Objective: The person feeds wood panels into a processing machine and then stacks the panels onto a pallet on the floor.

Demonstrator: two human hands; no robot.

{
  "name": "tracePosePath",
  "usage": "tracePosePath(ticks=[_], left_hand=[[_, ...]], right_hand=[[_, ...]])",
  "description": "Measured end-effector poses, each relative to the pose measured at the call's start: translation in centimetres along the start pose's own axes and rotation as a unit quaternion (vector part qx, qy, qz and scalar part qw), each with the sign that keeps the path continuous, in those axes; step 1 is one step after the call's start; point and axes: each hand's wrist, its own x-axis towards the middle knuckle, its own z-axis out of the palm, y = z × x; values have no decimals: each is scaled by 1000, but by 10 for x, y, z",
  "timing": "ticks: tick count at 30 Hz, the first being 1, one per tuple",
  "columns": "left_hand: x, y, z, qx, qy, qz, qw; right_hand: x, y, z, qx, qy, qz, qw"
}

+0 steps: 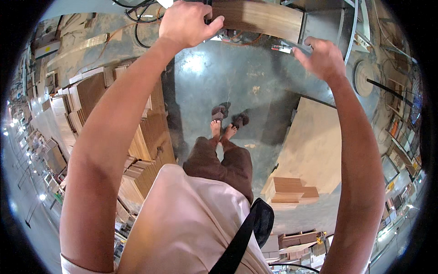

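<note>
My left hand (188, 25) is closed at the top of the head view, its thumb pointing right. The fingers curl against a dark part at the upper edge, and what they grip is hidden. Just right of it, a wood-grained board (258, 19) lies on a grey metal machine (323, 28). At that machine's near edge, my right hand (321, 59) has its fingers curled and its thumb bent toward them. Something grey shows between the thumb and fingers, too unclear to name.
Stacks of cut panels (153, 132) stand on the left. A large pale sheet (310, 146) is at the right, with brown wood blocks (287, 189) by its near end. Black cables (139, 27) loop at upper left; a round disc (363, 78) is at far right.
</note>
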Motion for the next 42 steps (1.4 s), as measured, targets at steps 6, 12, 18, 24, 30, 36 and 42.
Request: tracePosePath(ticks=[6,12,18,24,30,36,42], left_hand=[[0,-1,1,-1,1,-2,1000],[0,-2,1,-8,1,-5,1000],[1,-2,2,-3,-2,-6,1000],[0,-1,2,3,-27,-16,999],[1,0,2,-1,-21,-26,999],[-5,-8,14,58,-7,-12,998],[-4,-5,12,38,-16,-28,999]], right_hand=[[3,-1,-1,-9,-24,13,1000],[2,-2,-2,-1,-19,3,1000],[0,-3,-1,3,23,-11,1000],[0,-9,-7,-4,-12,11,1000],[0,-5,-5,0,4,-7,1000],[1,2,4,25,34,-29,999],[-1,3,5,13,39,-24,999]])
